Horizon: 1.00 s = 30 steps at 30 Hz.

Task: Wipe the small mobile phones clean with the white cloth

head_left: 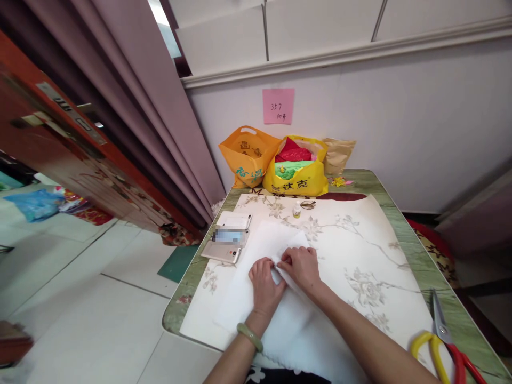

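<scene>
A white cloth (296, 341) lies over the near middle of the table and hangs toward my lap. My left hand (264, 280), with a pale green bangle on its wrist, presses a fold of the cloth between its fingers and thumb. Close against it, my right hand (302, 266) pinches the cloth's raised edge. Something small and dark shows between the fingertips, too small to name. A little bottle (296, 209) and a pair of glasses (308, 204) sit beyond the hands.
Several phones (221, 254) lie at the left table edge. Scissors (442, 325) with yellow and red handles rest at the near right. An orange bag (250, 154), a yellow bag (298, 181) of coloured cloth and a brown packet (338, 154) stand against the wall. An open door (80, 144) is left.
</scene>
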### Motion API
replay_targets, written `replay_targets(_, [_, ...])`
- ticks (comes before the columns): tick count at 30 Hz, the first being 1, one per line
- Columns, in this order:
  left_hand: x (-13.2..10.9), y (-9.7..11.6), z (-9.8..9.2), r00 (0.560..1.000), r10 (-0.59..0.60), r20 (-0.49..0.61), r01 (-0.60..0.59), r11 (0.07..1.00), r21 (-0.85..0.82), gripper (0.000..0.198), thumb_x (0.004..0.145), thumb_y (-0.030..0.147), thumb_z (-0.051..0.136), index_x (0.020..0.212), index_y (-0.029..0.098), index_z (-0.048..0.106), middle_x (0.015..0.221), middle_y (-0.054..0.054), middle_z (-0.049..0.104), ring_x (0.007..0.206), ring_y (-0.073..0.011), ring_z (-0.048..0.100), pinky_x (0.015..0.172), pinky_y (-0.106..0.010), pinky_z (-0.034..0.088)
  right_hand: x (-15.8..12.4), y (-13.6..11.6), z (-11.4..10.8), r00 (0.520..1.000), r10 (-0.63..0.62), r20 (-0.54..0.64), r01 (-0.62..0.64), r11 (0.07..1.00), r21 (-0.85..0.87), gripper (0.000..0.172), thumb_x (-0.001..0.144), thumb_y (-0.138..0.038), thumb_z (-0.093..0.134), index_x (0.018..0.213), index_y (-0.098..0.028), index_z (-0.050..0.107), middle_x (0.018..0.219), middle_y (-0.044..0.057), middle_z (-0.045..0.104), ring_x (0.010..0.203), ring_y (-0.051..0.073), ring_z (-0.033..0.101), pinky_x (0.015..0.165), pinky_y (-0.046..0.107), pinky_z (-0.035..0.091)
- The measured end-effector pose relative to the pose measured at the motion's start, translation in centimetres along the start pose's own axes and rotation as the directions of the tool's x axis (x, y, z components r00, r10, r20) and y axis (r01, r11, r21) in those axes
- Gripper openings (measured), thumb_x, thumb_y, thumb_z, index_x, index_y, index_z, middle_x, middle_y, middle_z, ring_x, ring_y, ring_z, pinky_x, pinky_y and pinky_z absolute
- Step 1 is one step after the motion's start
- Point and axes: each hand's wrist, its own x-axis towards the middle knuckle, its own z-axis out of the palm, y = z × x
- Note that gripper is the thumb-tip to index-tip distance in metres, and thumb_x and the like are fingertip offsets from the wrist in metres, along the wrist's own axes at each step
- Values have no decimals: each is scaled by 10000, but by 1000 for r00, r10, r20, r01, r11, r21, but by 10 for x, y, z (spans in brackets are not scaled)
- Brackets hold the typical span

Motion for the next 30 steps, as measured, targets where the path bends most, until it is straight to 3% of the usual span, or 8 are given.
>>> replay_targets(5, [-2,-1,-1,1000,3,23,-3,1000,9,307,734,304,661,992,202,528,1070,-63,560,1070,-257,491,932,-419,355,15,10,9,989,-30,-142,18,996,-84,214,864,-403,620,736,-232,640,722,-1,678,755,181,553,828,379,243])
replay_targets(9, [-2,-1,0,999,-4,33,4,1000,-2,393,726,405,699,1008,202,515,1094,-70,545,1092,-271,473,953,-439,338,11,28,3,967,21,-253,-52,992,-117,265,896,-436,564,748,-227,627,709,17,671,757,202,547,849,407,232])
replay_targets(12, [-1,-2,1,999,-5,37,6,1000,-5,371,740,391,685,1008,206,506,1093,-69,539,1098,-272,468,957,-438,338,-4,25,1,977,35,-212,-56,994,-95,253,890,-428,577,737,-230,618,697,11,665,743,199,546,842,402,239])
replay_targets(16, [0,0,0,999,-14,46,14,1000,7,249,762,266,625,971,212,501,1046,-61,550,1069,-260,484,944,-419,347,-18,7,9,996,-30,-82,30,1000,-7,215,867,-412,619,736,-242,617,680,-14,656,727,182,546,840,381,250])
replay_targets(19, [-1,0,-1,999,8,41,-8,1000,12,286,765,310,637,992,205,499,1060,-64,552,1073,-259,479,944,-420,347,-2,10,9,996,-10,-85,8,1000,-19,225,863,-419,625,728,-239,622,691,-12,663,740,184,546,847,383,243])
replay_targets(24, [-2,-1,0,999,22,36,-22,1000,15,400,750,432,677,1023,203,495,1103,-72,535,1087,-268,479,953,-439,342,26,38,-3,979,110,-171,-125,989,-81,241,886,-410,589,734,-227,627,700,2,665,760,196,551,832,384,239])
replay_targets(27, [-1,-3,1,999,27,30,-28,1000,11,409,741,431,688,1016,201,493,1100,-72,539,1086,-269,482,948,-435,346,8,37,-4,979,88,-185,-105,991,-82,228,887,-397,588,741,-224,620,680,-3,651,747,190,551,846,382,238])
replay_targets(30, [0,-3,2,999,35,26,-35,999,5,356,760,376,669,1011,196,493,1077,-67,551,1074,-260,487,943,-424,352,-17,20,3,993,23,-114,-26,999,-27,202,881,-370,603,738,-228,608,662,-22,643,722,173,549,850,365,242])
